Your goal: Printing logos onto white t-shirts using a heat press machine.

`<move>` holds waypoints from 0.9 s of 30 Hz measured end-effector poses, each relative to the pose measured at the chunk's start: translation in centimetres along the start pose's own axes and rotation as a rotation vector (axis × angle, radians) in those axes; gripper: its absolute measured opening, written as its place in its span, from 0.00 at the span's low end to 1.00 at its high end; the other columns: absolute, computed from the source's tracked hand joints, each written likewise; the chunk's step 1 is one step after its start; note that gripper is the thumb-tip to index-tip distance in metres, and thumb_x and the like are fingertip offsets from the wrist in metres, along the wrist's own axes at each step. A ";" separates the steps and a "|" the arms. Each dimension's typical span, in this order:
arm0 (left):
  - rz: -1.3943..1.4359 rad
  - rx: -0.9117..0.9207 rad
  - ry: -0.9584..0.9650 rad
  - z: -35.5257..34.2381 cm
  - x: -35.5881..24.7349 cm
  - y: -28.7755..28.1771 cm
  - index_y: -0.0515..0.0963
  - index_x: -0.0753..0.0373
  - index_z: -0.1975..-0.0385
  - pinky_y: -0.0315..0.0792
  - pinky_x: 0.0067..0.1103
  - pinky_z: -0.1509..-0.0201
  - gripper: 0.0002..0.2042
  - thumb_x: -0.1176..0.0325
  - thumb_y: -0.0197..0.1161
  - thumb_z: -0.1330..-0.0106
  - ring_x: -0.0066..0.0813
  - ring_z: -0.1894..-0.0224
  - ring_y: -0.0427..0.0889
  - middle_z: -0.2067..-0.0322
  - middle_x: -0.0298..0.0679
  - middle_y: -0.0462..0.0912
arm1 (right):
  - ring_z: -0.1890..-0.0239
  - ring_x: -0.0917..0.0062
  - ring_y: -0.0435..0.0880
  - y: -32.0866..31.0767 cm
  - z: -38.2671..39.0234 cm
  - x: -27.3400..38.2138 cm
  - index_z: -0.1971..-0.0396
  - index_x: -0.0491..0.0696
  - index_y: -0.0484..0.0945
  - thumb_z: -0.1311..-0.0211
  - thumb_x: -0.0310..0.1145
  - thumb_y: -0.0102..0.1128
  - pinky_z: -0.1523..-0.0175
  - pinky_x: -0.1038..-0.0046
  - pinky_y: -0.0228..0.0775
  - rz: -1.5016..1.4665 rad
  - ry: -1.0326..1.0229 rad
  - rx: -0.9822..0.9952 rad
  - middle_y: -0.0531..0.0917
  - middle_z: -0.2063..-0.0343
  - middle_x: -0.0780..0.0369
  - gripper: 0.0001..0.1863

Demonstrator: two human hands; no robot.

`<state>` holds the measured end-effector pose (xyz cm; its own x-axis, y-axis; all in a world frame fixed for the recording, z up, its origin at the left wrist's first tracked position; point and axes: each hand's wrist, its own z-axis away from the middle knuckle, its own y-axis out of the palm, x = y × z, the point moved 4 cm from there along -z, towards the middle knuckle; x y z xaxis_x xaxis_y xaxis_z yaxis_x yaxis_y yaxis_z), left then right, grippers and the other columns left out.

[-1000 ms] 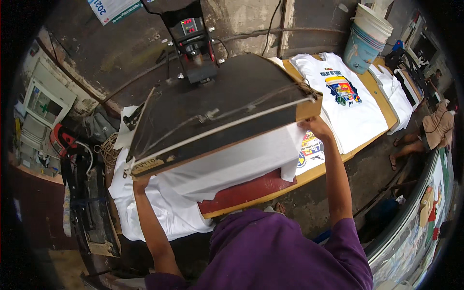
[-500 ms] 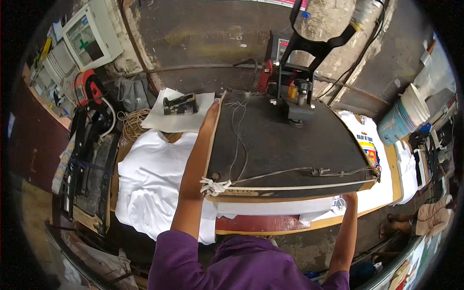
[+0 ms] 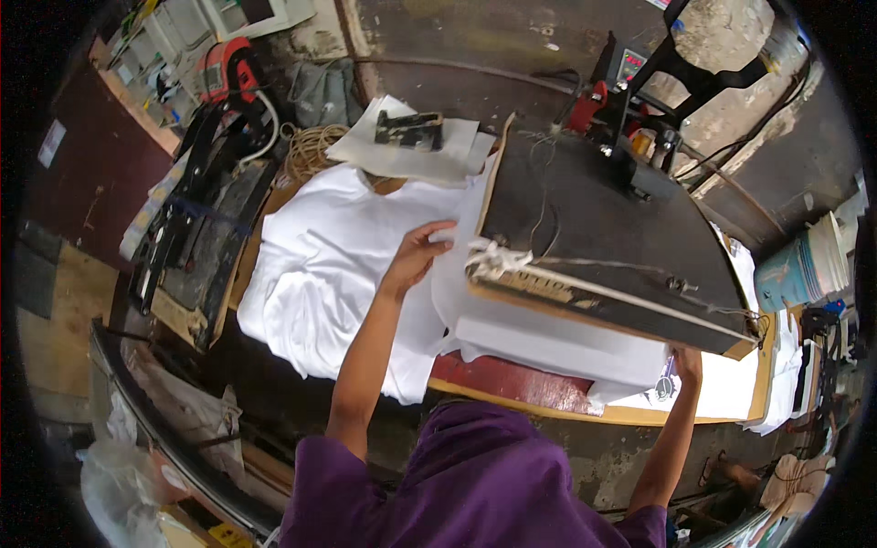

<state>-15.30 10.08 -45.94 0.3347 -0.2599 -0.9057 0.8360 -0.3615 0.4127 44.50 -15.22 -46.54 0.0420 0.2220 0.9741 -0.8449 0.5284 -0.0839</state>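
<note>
From here I'm pinching the white sheet [image 3: 467, 212] mid-frame with left fingers [image 3: 435, 227], best held flat; right fingers [image 3: 681, 356], I can't tell.

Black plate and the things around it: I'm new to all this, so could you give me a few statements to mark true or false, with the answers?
1. The left hand is to the left of the black plate. True.
2. The right hand is resting on the purple shirt. False: the right hand is at the plate's near edge, toward its right corner.
3. A white cloth is knotted at the plate's near left corner. True.
4. The blue bucket stands left of the plate. False: the blue bucket is to its right.
5. A dark block lies on white sheets. True.
</note>
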 end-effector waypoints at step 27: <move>-0.382 -0.082 -0.055 9.6 -2.3 3.7 0.65 0.63 0.39 0.68 0.19 0.49 0.31 0.80 0.62 0.46 0.25 0.49 0.71 0.48 0.38 0.71 | 0.35 0.70 0.62 0.8 5.7 5.1 0.36 0.48 0.62 0.52 0.23 0.61 0.37 0.67 0.61 0.281 -0.301 0.160 0.58 0.34 0.56 0.38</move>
<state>-17.12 0.68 -41.42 -0.0287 -0.1688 -0.9852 0.9286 -0.3694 0.0362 40.98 -18.36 -40.39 -0.3380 0.0782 0.9379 -0.8742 0.3432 -0.3437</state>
